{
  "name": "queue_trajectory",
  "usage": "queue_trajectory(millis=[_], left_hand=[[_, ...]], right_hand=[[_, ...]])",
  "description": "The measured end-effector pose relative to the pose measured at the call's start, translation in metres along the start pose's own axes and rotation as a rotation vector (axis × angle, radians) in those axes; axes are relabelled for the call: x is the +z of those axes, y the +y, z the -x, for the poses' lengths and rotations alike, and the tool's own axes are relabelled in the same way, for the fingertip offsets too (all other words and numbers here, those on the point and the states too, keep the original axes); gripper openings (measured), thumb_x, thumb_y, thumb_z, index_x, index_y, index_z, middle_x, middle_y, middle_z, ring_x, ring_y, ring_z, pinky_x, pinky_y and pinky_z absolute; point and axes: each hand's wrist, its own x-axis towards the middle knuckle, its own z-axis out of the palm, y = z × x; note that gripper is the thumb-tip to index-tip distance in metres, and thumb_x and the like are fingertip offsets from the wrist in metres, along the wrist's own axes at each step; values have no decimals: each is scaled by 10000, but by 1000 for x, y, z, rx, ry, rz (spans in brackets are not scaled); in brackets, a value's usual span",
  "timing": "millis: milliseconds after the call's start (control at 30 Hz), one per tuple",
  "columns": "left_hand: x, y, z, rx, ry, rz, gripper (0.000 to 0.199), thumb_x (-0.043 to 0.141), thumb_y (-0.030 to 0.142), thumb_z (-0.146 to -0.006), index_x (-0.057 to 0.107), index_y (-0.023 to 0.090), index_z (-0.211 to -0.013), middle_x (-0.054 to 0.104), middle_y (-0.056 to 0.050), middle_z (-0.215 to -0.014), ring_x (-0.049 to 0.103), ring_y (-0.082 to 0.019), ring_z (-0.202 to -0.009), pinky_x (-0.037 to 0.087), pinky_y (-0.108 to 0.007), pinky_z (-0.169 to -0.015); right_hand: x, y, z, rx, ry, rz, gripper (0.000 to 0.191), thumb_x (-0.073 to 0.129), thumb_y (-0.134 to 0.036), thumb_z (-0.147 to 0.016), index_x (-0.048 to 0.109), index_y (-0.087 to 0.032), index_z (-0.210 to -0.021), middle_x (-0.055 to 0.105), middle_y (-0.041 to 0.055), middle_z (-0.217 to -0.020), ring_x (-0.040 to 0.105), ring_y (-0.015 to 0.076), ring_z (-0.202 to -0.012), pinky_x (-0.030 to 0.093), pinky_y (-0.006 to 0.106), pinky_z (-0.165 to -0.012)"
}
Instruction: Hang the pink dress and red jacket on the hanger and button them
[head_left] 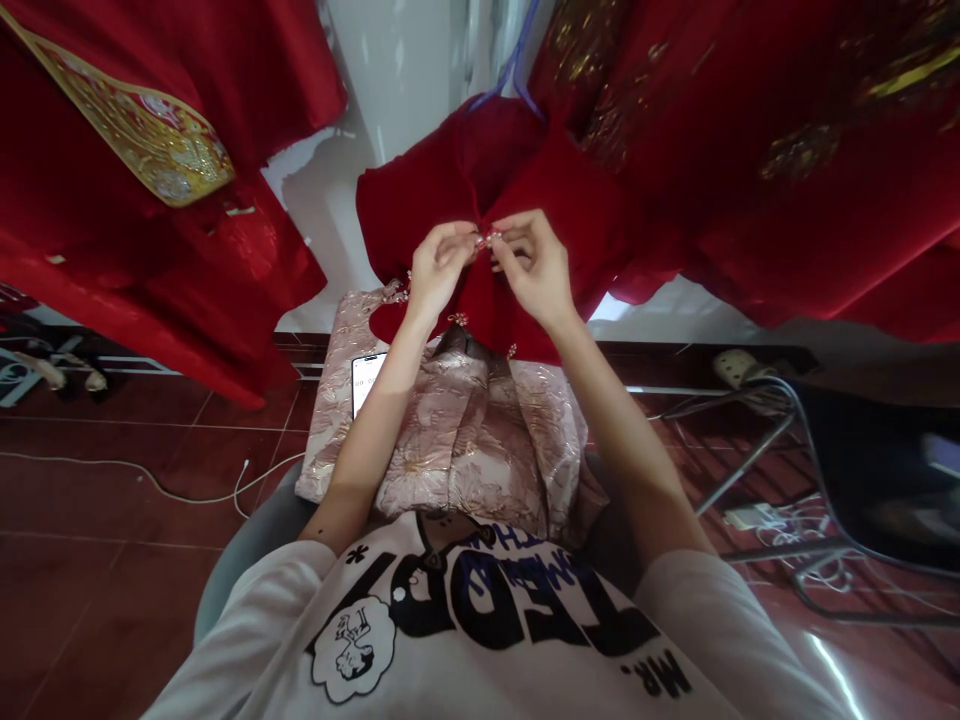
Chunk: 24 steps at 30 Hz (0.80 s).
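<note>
A dark red garment [409, 200] hangs in front of me on a blue-purple hanger [517, 65]. At its front opening, my left hand [439, 268] pinches one side of a small beaded fastener [489, 240]. From the other side, my right hand [536, 265] grips the same fastener between thumb and fingers. Whether its two halves are joined is too small to tell. Lower on the garment there is a gold beaded ornament [458, 319], with another ornament [511, 351] further right. Pinkish brocade fabric [480, 440] with a shiny pattern lies across my lap, under both forearms.
A phone [365, 378] lies on the brocade beside my left forearm. Red garments with gold embroidery [180, 150] hang on both sides. At right stand a black chair [870, 470] and tangled white cables [802, 530]. Another cable [172, 495] crosses the tiled floor at left.
</note>
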Motion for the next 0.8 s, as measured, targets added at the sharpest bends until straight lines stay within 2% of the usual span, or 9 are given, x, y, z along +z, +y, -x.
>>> queue_trajectory(millis=[100,233,433,633,800], left_hand=[[1,5,1,26,35,-50,170,651,385,-1057,701,249,-1146,758,-73,-1134,746,-224,-1110,612,-380,-1003],[3,18,5,55,59,-99,130,651,325,-1052,694,243,-1142,764,-66,-1151,754,-196,-1077,624,-337,-970],[8,33,9,64,123,-153,124,672,269,-1025,710,230,-1136,774,-58,-1107,760,-205,-1056,627,-346,-970],[8,27,5,100,137,-165,143,665,263,-1036,722,233,-1164,782,-61,-1124,767,-199,-1042,638,-314,-933],[7,18,4,108,122,-175,173,640,323,-1062,745,240,-1171,776,-67,-1169,767,-210,-1062,641,-328,-946]], right_hand=[[4,-1,1,-14,56,29,493,624,-708,-938,661,-309,-1226,695,47,-1049,724,206,-975,665,341,-844],[6,-4,3,-33,90,42,470,625,-688,-946,682,-298,-1202,720,61,-1099,729,231,-1024,662,388,-896],[2,-1,2,9,85,-11,503,729,-670,-873,694,-284,-1193,749,35,-1047,751,211,-997,660,369,-928],[1,8,-6,27,95,-61,525,768,-683,-830,713,-264,-1140,756,56,-1076,755,223,-1032,656,393,-970],[4,15,-10,40,96,-95,581,778,-719,-799,709,-259,-1147,757,57,-1067,756,237,-1047,657,428,-971]])
